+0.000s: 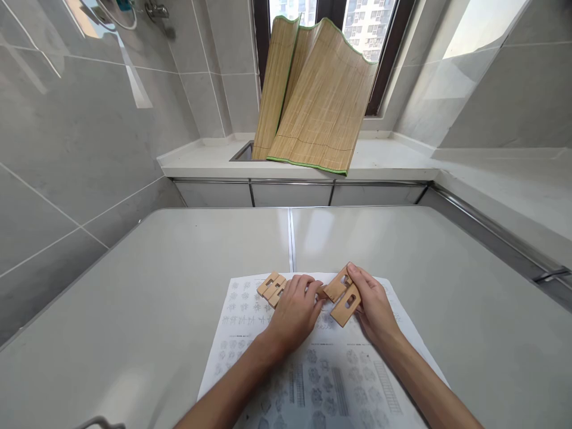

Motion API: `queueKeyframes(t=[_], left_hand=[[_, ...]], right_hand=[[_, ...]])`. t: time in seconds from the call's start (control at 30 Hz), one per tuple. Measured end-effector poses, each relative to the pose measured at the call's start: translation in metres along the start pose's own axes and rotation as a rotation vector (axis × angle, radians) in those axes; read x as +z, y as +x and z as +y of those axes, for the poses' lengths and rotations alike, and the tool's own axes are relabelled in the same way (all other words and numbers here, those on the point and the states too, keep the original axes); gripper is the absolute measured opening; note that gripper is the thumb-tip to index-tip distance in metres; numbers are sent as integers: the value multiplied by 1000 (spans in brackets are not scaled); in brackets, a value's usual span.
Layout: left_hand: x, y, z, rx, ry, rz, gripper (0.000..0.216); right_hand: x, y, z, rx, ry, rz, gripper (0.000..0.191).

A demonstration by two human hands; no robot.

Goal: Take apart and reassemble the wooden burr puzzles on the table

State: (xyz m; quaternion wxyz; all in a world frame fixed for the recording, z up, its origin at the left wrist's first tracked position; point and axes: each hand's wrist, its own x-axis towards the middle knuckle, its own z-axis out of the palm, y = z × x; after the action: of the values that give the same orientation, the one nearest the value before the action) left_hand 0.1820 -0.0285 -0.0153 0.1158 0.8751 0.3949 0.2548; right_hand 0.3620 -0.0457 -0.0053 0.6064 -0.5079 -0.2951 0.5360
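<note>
My right hand point(375, 304) grips light wooden pieces with oblong slots, one slotted wooden piece point(345, 306) lower and another wooden piece point(338, 286) above it at a slant. My left hand point(295, 307) reaches in from the left, its fingers curled at a small wooden end point(321, 292) beside those pieces; part of the grip is hidden. Several similar slotted wooden blocks point(270, 287) lie side by side just left of my left hand, partly covered by it. Beneath everything is a large paper sheet point(250, 363) printed with small diagrams.
The glossy white table point(134, 310) has a seam down its middle. A white ledge point(201, 158) beyond it bears a folded bamboo mat point(322, 101) with green edging, leaning before the window. Grey tiled walls point(89, 131) flank the table. A dark curved object point(100, 422) shows at lower left.
</note>
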Motion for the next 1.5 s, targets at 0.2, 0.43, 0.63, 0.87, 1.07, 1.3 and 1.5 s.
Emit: queueKeyframes(t=[0.2,0.43,0.63,0.87,1.07,1.3,1.5], left_hand=[[-13,1,11,-55,-164,54,22],[-23,1,31,-322,-980,-352,38],[-17,2,34,-345,-1332,-542,46],[-4,1,30,-450,-1373,-233,50],[-2,4,25,-536,-1261,104,44],[-1,0,21,-482,-990,209,46],[0,-3,13,-347,-705,217,50]], right_hand=[[1,0,-2,2,1,17,47],[2,-3,2,-33,8,-23,43],[4,-7,2,-94,-108,-39,46],[-15,14,-5,-73,281,78,35],[-5,4,-9,-129,76,-37,33],[4,-7,-2,-181,-138,-145,38],[3,-6,0,-251,-246,-149,37]])
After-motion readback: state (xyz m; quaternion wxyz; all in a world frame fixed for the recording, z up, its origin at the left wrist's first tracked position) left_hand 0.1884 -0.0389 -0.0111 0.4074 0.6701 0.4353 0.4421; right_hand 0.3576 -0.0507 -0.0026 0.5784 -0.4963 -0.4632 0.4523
